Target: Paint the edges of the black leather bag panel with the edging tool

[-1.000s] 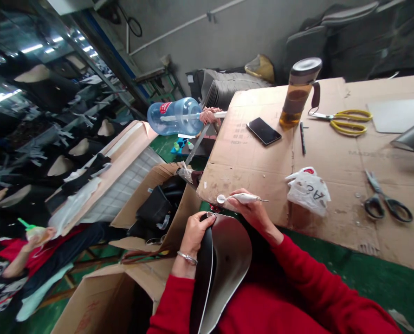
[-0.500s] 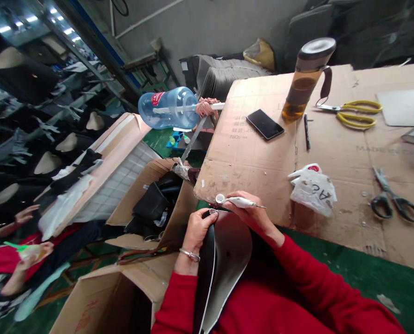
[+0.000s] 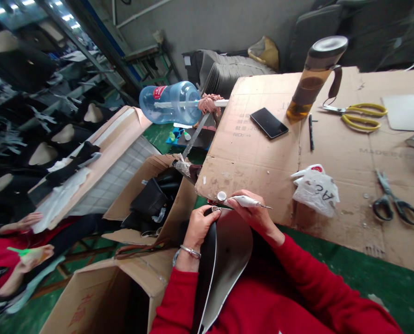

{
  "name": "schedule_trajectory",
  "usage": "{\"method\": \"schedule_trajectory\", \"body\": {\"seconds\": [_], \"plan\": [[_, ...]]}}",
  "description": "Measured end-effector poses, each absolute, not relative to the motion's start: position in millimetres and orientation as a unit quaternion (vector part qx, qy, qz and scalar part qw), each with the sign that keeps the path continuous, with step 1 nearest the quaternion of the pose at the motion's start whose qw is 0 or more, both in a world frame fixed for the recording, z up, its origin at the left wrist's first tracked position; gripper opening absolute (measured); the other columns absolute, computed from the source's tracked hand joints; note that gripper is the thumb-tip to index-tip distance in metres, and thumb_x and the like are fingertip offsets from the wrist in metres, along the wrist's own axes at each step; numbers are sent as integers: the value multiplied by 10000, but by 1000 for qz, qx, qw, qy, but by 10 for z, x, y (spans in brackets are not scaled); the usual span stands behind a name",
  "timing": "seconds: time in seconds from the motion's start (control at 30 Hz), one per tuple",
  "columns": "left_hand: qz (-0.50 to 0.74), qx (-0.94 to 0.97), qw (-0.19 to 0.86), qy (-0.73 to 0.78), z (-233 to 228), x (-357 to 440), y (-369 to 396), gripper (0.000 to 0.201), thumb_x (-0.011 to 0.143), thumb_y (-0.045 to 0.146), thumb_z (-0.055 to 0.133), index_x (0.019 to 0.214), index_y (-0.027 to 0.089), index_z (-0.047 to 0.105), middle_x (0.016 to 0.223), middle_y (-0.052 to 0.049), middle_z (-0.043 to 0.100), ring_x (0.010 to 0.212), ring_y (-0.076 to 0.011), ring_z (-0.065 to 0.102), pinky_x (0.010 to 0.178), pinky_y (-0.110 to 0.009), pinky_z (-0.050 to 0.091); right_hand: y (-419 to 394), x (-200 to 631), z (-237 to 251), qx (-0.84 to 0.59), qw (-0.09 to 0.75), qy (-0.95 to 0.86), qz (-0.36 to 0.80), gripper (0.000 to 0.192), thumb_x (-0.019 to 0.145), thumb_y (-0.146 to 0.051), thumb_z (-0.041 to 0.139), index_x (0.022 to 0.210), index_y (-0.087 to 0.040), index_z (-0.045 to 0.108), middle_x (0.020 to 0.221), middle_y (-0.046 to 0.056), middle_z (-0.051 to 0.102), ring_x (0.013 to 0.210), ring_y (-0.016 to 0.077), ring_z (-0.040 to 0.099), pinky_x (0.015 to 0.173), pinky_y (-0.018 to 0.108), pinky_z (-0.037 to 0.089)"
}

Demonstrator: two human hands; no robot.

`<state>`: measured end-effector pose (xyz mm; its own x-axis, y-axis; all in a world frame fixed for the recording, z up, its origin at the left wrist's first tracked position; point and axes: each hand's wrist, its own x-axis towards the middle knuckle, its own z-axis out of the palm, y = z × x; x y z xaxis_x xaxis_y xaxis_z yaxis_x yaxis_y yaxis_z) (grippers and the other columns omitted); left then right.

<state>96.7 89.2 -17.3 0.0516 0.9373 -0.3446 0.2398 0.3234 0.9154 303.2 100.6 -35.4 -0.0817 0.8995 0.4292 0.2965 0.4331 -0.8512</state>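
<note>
Leather piece (image 3: 228, 260), smooth and curved, black on one face and pale grey on the other with a thin white edge, stands up from the red-sleeved lap, its rounded top just below the table (image 3: 332, 153) edge. Left hand (image 3: 198, 227) pinches that top edge, fingers (image 3: 207, 218) curled tight around a small metal ring there. Right hand (image 3: 252, 213) sits just beside it, clenched on a white tool (image 3: 243, 200), slim plastic body, round cap on one end, fine metal tip on the other. Rough brown cardboard covers the table, carrying a crumpled white bag (image 3: 316, 190), black-handled scissors (image 3: 395, 204) and a glossy phone (image 3: 268, 123).
</note>
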Motion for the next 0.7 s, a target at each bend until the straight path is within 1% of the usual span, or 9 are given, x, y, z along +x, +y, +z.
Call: {"method": "schedule_trajectory", "body": {"seconds": [0.17,0.37,0.47,0.6,0.7], "plan": [[328,480,538,610,-156,975,875,271,739,410,818,860,169,815,798,-34,782,716,-194,655,692,-274,468,1011,3040,-346,-432,517,-657,337,220,1031,-423,661,1018,-209,710,909,32,717,772,186,666,678,281,471],[333,469,545,610,-143,1008,872,275,720,396,832,860,160,812,796,-40,782,715,-199,660,690,-282,476,1002,3053,-300,-428,554,-611,370,201,1013,-399,683,993,-202,717,862,14,710,706,162,637,626,257,474],[333,467,551,607,-144,1013,870,286,714,401,841,873,165,814,821,-45,789,740,-205,670,698,-281,484,1004,3065,-315,-415,577,-595,376,187,1006,-394,691,998,-212,732,940,26,723,785,177,667,680,261,516],[335,466,552,605,-164,1004,868,313,707,411,852,892,161,822,844,-58,796,746,-208,676,699,-284,492,1012,3100,-347,-406,601,-559,402,179,990,-396,709,1042,-229,743,1041,48,731,923,217,694,809,309,561],[336,466,551,605,-174,996,868,329,702,415,856,902,155,824,849,-67,799,749,-214,680,701,-289,499,1015,3124,-346,-414,612,-529,417,237,965,-429,733,1091,-228,738,1067,66,734,937,236,701,839,343,572]]}}
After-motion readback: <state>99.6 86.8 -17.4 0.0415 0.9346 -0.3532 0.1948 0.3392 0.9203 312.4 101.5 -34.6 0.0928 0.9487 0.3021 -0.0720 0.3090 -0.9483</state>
